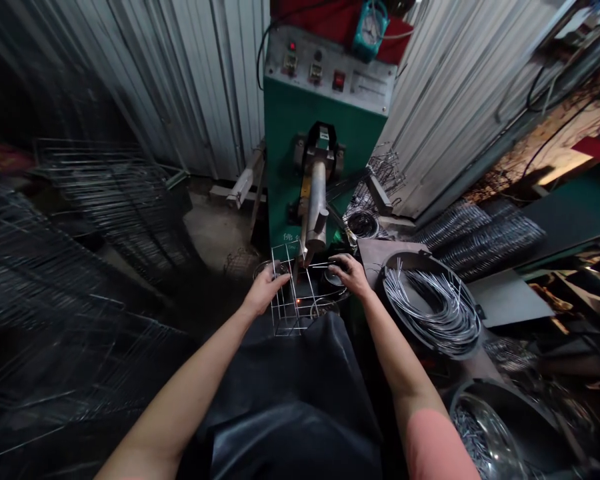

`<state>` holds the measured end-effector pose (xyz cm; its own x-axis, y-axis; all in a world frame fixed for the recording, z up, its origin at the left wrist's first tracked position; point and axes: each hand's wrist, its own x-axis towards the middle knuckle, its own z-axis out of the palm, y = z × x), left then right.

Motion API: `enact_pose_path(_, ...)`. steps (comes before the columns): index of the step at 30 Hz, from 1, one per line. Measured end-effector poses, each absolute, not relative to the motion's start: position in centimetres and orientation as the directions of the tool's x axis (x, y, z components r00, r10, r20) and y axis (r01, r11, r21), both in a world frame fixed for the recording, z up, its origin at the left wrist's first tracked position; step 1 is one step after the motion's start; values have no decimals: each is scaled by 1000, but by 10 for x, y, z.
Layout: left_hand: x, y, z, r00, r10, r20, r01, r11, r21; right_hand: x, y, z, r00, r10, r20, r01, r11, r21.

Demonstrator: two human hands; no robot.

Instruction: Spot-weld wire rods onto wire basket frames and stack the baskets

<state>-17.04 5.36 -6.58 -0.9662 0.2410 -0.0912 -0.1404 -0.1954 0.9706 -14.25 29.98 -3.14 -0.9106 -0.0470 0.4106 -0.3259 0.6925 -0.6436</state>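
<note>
A small wire frame [293, 303] of thin crossed rods stands under the arm of a green spot welder [300, 153]. My left hand [267, 288] is closed on the left side of this frame, thumb pointing right. To the right, my right hand [349, 275] pinches a thin metal rod [324, 266] that reaches left to the welder's electrode [306, 257]. The exact grip of the right fingertips is partly hidden. A small orange glow shows low among the frame's wires. My lap is covered by a black apron [300, 393].
On the right, a round tub [473, 320] holds bent metal rods [445, 313]. Below it, a metal bowl [495, 440] contains small metal pieces. Stacked wire racks [105, 193] fill the left side. A corrugated wall [195, 80] stands behind, with a gauge [371, 30] atop the welder.
</note>
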Motion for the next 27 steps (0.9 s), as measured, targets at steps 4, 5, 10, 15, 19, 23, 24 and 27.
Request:
enact_pose_path(4, -170, 53, -63, -961, 261, -93, -149, -203, 968, -145, 301, -33, -908, -28, 418, -333, 654, -679)
enact_pose_path(5, -170, 53, -63, -959, 269, -85, -141, -197, 970, -145, 302, -33, -911, -25, 412, -329, 647, -688)
enact_pose_path(10, -170, 53, -62, -956, 285, -68, -120, -170, 978, -143, 300, -31, -928, -53, 370, -317, 635, -704)
enact_pose_path(15, -168, 56, -68, -972, 235, -19, -68, -202, 977, -140, 294, -32, -923, -78, 376, -327, 673, -664)
enact_pose_path(19, -167, 58, -70, -984, 180, -4, -43, -213, 976, -142, 291, -34, -917, -104, 385, -344, 695, -632)
enact_pose_path(23, -170, 59, -70, -986, 164, -5, -41, -218, 975, -146, 291, -33, -912, -124, 392, -362, 694, -622)
enact_pose_path(24, -171, 59, -70, -987, 162, -5, -41, -220, 975, -147, 291, -32, -911, -124, 394, -363, 694, -621)
enact_pose_path(27, -174, 60, -70, -987, 160, -4, -41, -225, 974, -151, 291, -32, -912, -123, 391, -359, 700, -618)
